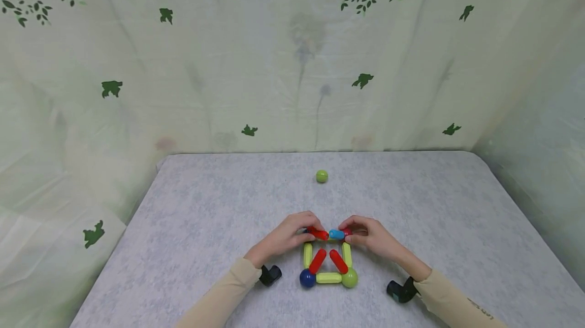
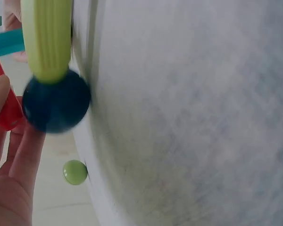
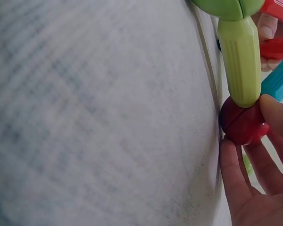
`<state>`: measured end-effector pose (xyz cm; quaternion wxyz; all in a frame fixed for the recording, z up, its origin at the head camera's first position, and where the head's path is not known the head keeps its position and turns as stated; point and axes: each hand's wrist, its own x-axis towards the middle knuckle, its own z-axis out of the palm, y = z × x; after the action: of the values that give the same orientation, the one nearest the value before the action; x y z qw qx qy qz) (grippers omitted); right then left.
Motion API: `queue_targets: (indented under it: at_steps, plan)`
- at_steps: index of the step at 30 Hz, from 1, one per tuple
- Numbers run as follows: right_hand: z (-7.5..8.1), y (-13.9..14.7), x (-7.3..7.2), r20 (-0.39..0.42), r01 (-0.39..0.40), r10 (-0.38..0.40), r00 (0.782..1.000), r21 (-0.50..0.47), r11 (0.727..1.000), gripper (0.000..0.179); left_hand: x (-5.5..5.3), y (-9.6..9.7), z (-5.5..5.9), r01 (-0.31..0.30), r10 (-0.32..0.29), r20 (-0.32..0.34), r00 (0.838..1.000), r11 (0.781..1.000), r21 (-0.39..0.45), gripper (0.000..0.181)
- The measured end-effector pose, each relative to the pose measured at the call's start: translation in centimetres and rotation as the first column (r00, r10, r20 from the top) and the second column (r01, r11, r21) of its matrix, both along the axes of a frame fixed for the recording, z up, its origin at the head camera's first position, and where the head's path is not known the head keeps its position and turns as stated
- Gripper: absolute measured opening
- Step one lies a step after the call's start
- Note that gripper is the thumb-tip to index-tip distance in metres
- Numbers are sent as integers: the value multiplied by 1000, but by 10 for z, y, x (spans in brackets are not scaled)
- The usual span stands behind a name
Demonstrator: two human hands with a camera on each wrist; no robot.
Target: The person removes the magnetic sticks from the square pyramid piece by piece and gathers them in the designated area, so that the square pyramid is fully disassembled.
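Between my two hands stands a frame of toy rods and balls on the table. Its near side has a dark blue ball [image 1: 307,279] and a green ball [image 1: 349,277], joined by a yellow-green rod [image 1: 329,278]. Two red rods [image 1: 317,261] lean inward from these balls. My left hand [image 1: 292,234] pinches a red rod [image 2: 10,110] beside another dark blue ball [image 2: 56,102]. At the far right corner, my right hand [image 1: 372,238] holds a red ball [image 3: 243,121] between thumb and fingers. A blue rod [image 1: 336,234] extends from that ball toward the left hand's red rod.
A loose green ball [image 1: 322,176] lies farther back on the grey table [image 1: 219,191]. Black wrist devices [image 1: 402,291] sit under both forearms. Behind the table's back edge hangs a pale curtain [image 1: 274,64] with leaf prints.
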<state>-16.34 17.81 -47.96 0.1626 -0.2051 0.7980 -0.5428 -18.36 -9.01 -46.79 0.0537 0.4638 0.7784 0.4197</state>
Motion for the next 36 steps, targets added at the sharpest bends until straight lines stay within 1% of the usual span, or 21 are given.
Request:
queue_targets:
  at_steps: [1, 3, 8, 10, 12, 15, 18, 21, 23, 25, 28, 30, 32, 36]
  plan:
    - [0, 0, 0, 0, -1, 1, 1000, 2, 1000, 21, -1, -1, -2, -3, 3, -13, 1000, 1000, -5, 15]
    - [-1, 1, -1, 0, -2, 2, 1000, 8, 1000, 21, -1, -1, -1, -21, 21, -17, 1000, 1000, -11, 15]
    - [-1, 0, -1, 1, -4, 4, 1000, 15, 1000, 22, -1, -1, 1, -49, 48, 48, 998, 998, 30, 20]
    - [-1, 0, 0, 2, -4, 4, 1000, 18, 1000, 22, -2, -2, 1, -67, 62, 88, 994, 996, 51, 22]
    - [0, 0, 0, 6, -2, 2, 1000, 22, 1000, 22, -3, -4, 3, -84, 76, 113, 991, 995, 62, 24]
    - [0, -1, 0, 9, 9, -10, 1000, 36, 999, 21, -5, -7, 6, -118, 110, 127, 986, 991, 57, 25]
    - [1, -2, 1, 11, 21, -21, 1000, 46, 999, 20, -10, -11, 9, -172, 166, 119, 979, 984, 45, 25]
    - [2, -2, 1, 10, 27, -28, 1000, 50, 998, 20, -17, -18, 12, -237, 233, 101, 967, 971, 29, 25]
    - [2, -2, 2, 9, 29, -29, 1000, 52, 998, 20, -23, -24, 13, -285, 283, 89, 955, 958, 14, 25]
    - [2, -2, 2, 6, 29, -29, 1000, 51, 998, 20, -30, -30, 14, -333, 332, 84, 939, 943, -10, 26]
    - [2, -2, 2, 1, 25, -26, 1000, 51, 998, 20, -40, -40, 15, -388, 389, 80, 918, 921, -38, 26]
    - [1, -2, 2, -2, 23, -23, 1000, 50, 999, 21, -47, -46, 14, -415, 419, 83, 904, 908, -55, 27]
    - [1, -2, 2, -3, 22, -21, 1000, 49, 999, 21, -52, -51, 14, -433, 437, 82, 896, 899, -64, 27]
    - [0, -2, 2, -5, 20, -20, 1000, 46, 999, 21, -63, -59, 11, -472, 481, 85, 873, 876, -100, 26]
